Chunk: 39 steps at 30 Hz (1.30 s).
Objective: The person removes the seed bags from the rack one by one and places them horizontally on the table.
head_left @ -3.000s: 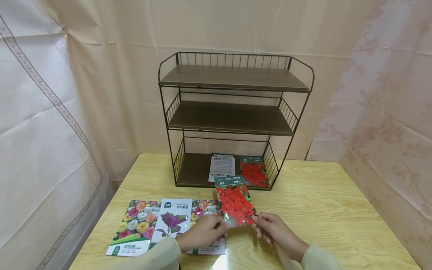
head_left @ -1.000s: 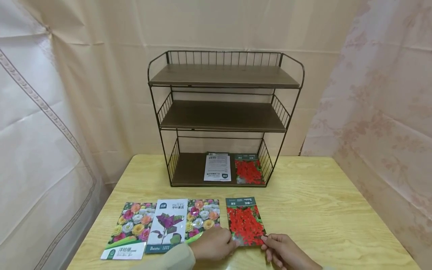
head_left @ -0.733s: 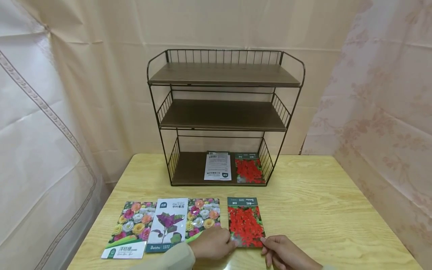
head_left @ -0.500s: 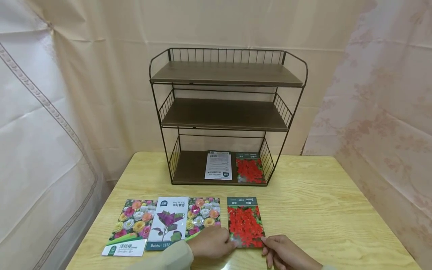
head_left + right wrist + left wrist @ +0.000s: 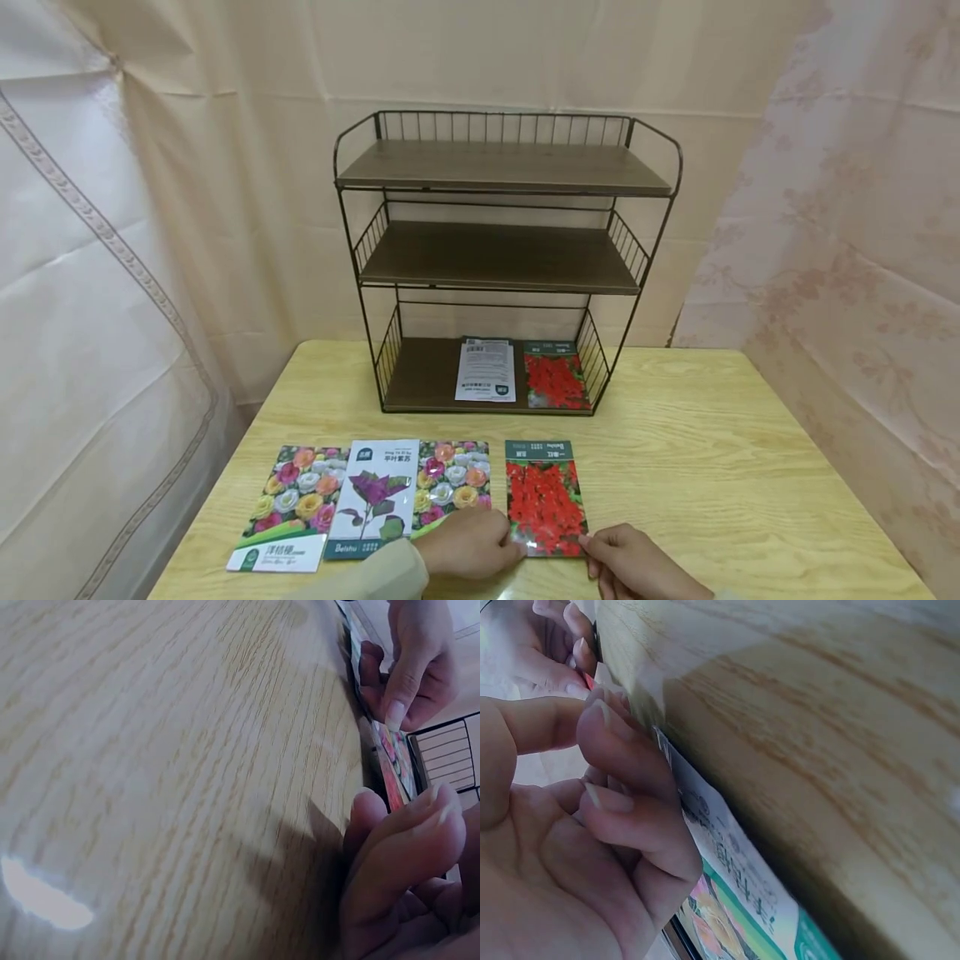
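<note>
In the head view a seed packet with red flowers lies on the table, right of a row of packets. My left hand, fingers curled, pinches its lower left corner. The lower right corner is between the thumb and fingers of my right hand. Just left lies a packet with mixed roses-like blooms, partly covered by my left hand. Beside it are a white packet with a purple-leaved plant and another mixed-bloom packet. The left wrist view shows my curled left fingers over a packet's edge.
A three-tier wire shelf with dark boards stands at the back of the wooden table. On its bottom board lie a back-side-up white packet and another red-flower packet. Cloth curtains hang behind and at both sides.
Both hands have brought the red-flower packet down from in front of the shelf onto the table, right of the row. Over the last second it has shifted slightly toward me.
</note>
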Each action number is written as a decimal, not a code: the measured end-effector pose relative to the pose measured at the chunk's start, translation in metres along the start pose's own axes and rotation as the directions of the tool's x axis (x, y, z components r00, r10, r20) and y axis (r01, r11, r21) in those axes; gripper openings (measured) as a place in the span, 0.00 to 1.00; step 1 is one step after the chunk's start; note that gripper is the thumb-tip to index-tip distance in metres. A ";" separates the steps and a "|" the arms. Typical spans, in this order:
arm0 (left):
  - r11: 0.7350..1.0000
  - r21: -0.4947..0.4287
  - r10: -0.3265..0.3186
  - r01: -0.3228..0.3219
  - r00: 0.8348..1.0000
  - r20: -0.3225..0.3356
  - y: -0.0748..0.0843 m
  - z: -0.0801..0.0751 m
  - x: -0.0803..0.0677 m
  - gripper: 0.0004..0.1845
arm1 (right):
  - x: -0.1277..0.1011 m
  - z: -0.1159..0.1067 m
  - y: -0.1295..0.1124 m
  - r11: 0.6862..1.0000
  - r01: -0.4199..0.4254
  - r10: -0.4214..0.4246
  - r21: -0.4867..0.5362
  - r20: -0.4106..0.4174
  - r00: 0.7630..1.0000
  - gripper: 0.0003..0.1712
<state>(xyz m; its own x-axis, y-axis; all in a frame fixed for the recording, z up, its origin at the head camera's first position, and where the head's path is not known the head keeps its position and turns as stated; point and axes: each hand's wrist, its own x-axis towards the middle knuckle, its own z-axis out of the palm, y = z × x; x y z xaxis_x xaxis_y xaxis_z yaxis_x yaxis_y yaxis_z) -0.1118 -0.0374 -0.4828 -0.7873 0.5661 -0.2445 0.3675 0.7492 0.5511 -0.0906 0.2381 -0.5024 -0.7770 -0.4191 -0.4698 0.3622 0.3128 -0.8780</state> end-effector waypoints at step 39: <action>0.797 -0.599 0.081 -0.075 0.997 -0.017 -0.044 -0.042 0.028 0.18 | 0.023 -0.021 -0.036 0.994 0.082 -0.093 0.076 0.155 0.984 0.25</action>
<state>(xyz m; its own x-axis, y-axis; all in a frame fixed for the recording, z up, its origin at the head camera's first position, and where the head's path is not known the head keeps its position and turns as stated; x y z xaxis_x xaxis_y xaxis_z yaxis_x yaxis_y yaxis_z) -0.1712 -0.0690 -0.4801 -0.7632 0.6188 -0.1858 0.0550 0.3487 0.9356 -0.1320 0.2355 -0.4797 -0.7182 -0.5734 -0.3942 0.3348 0.2119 -0.9182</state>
